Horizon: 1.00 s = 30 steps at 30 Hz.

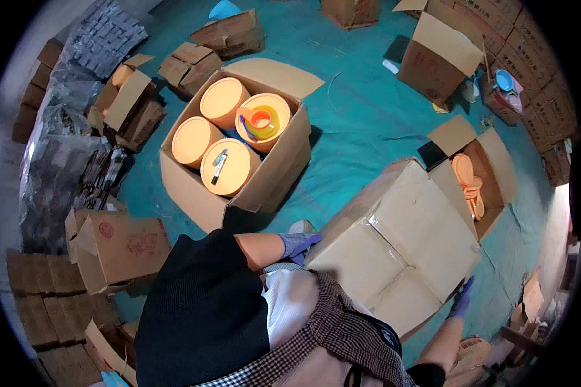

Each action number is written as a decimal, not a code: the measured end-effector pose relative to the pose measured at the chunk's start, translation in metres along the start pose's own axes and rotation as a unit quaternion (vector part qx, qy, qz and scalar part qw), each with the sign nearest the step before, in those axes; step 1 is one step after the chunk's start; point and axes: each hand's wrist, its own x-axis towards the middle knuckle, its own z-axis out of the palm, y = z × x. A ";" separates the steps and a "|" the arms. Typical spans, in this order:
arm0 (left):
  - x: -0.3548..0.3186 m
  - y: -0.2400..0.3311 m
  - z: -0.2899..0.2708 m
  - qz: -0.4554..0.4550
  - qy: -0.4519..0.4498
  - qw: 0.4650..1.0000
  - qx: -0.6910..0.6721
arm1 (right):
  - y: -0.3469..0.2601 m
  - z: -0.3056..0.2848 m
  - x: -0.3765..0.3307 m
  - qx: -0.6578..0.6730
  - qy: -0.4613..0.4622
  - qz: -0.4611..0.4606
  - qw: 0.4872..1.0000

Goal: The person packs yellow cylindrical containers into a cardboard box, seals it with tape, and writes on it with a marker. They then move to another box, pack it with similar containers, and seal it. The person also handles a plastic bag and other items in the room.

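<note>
A large closed cardboard box (400,238), pale and taped along its seams, is tilted in front of me between my two gloved hands. My left hand (300,247), in a purple glove, holds its left side near the lower corner. At its right edge, my right hand (460,300) grips the other side; part of that hand is hidden behind the box. To the left stands an open carton (284,174) with several round orange tubs. One tub's lid (230,169) bears a black marker (219,169) and a small metal-looking piece. Yellow and orange rings (261,120) lie on another tub.
Right of the box, an open carton (505,171) holds orange pieces. Another open carton (436,58) stands far right on the green floor covering (352,97). Stacked cartons (542,97) line the right side. A printed carton (132,248) and plastic-wrapped stacks (58,168) stand left.
</note>
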 end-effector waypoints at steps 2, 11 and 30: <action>-0.011 0.024 0.039 -0.024 0.016 0.999 0.018 | -0.028 -0.027 0.062 0.135 0.036 0.010 0.990; 0.011 -0.073 0.003 0.231 0.021 0.972 -0.043 | -0.088 0.045 0.075 0.350 -0.316 0.022 0.882; 0.069 0.091 0.145 0.115 -0.163 0.973 -0.114 | 0.173 -0.114 -0.127 0.662 -0.125 -0.104 0.732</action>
